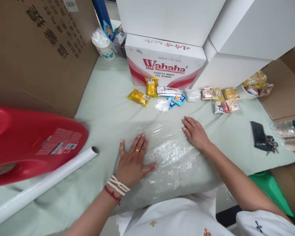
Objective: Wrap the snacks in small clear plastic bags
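Note:
A sheet of clear plastic film [167,152] lies spread on the table by the near edge, wrinkled and shiny. My left hand [134,160] rests flat on its left part, fingers spread, with a ring and a beaded bracelet on. On the film's upper right side lies my right hand [195,132], palm down and fingers stretched out. Neither hand grips anything. Beyond the hands sit yellow-wrapped snack packs [139,97], white sachets [168,91], blue sachets [178,99], a small clear plastic packet [162,105] and several small wrapped snacks [220,106].
A red jug [34,144] and a white roll [44,185] lie left, beside a tall cardboard box [39,49]. A Wahaha carton [164,62] and white boxes [238,29] line the back. At right are a black pouch [258,132], keys [271,144] and bottles [288,127].

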